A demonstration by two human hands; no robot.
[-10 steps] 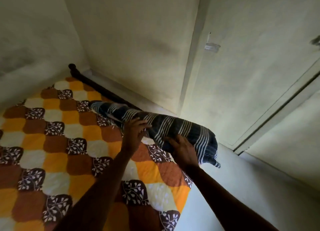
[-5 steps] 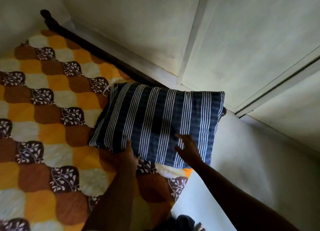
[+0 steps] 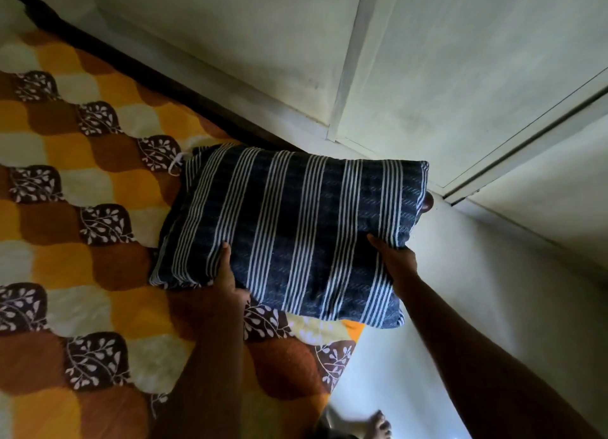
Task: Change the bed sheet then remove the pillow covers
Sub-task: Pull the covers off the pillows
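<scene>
Your left hand [image 3: 228,279] and right hand [image 3: 398,264] each pinch the near edge of the pillow [image 3: 296,231], thumbs on top, other fingers hidden beneath; so shallow a hold could let the loose cover slip. The pillow sits over the corner of the bed sheet [image 3: 98,182], and its far end could sag, drag the sheet awry, or catch the dark bed rail [image 3: 138,73] behind.

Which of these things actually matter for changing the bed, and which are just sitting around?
Part of the job:
striped pillow, cover on
patterned bed sheet
left hand and right hand, both gripping the pillow's near edge

Just there:
dark bed frame
pale door panel
bare foot on the floor
</scene>
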